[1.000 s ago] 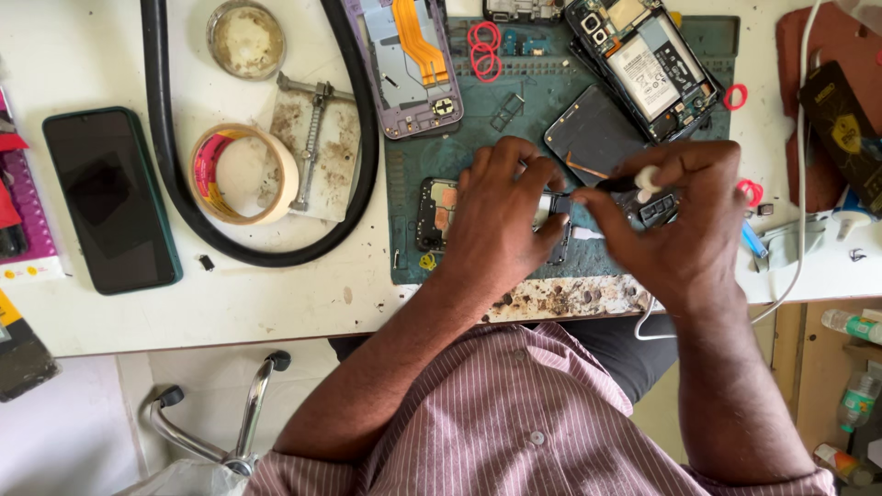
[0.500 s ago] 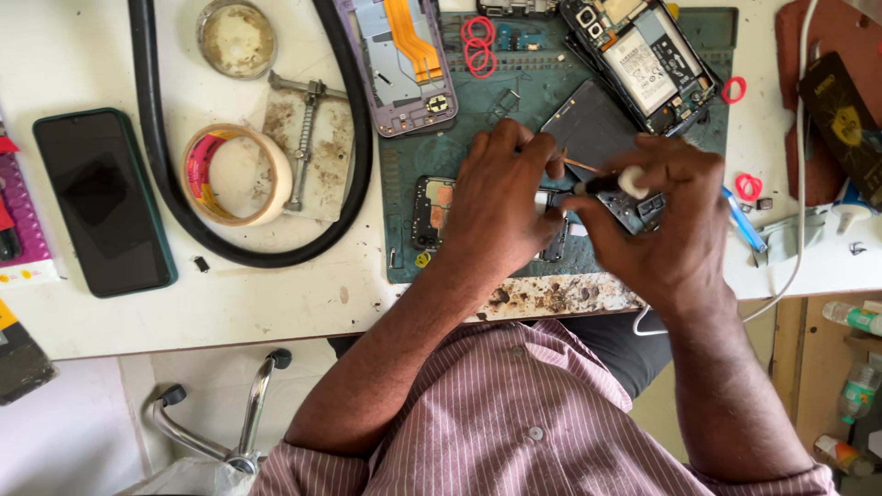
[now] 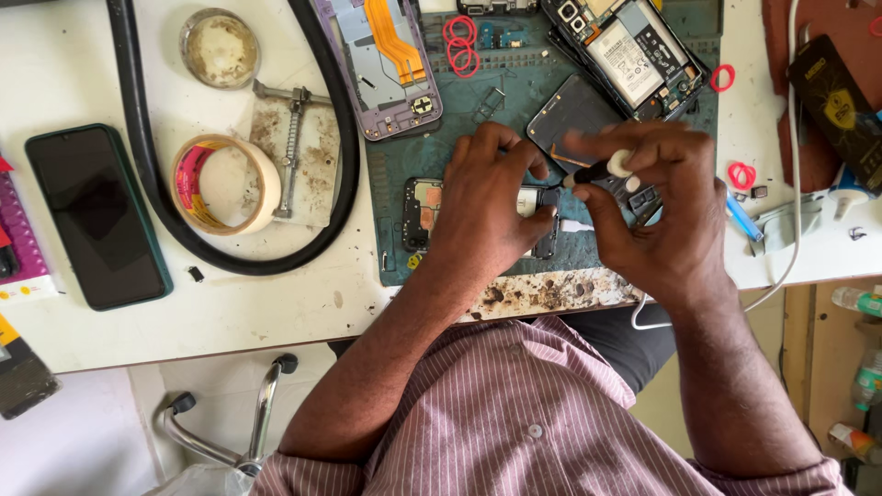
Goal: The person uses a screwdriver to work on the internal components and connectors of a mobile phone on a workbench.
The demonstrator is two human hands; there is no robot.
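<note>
White workbench (image 3: 276, 312) fills the view, with a stained green repair mat (image 3: 514, 101) laid on its middle. At the far right lies a dark flat package with a yellow emblem (image 3: 831, 106) on a brown surface; at the left edge a pink-purple card (image 3: 20, 243) sits beside a dark phone (image 3: 96, 216) lying face up. A roll of tape (image 3: 225, 184) and a metal clamp (image 3: 292, 152) rest inside the loop of a black hose (image 3: 335, 138), with a round dish (image 3: 219, 48) above. Red rubber rings (image 3: 462, 41) lie between an opened purple phone frame (image 3: 386, 64) and an opened phone with battery (image 3: 634, 50). On the mat's lower part lies the disassembled phone (image 3: 423, 213), largely covered by the left hand (image 3: 487, 216), which presses down on it. The right hand (image 3: 657, 207) pinches a small screwdriver (image 3: 593, 172), its tip pointing at that phone's right end.
</note>
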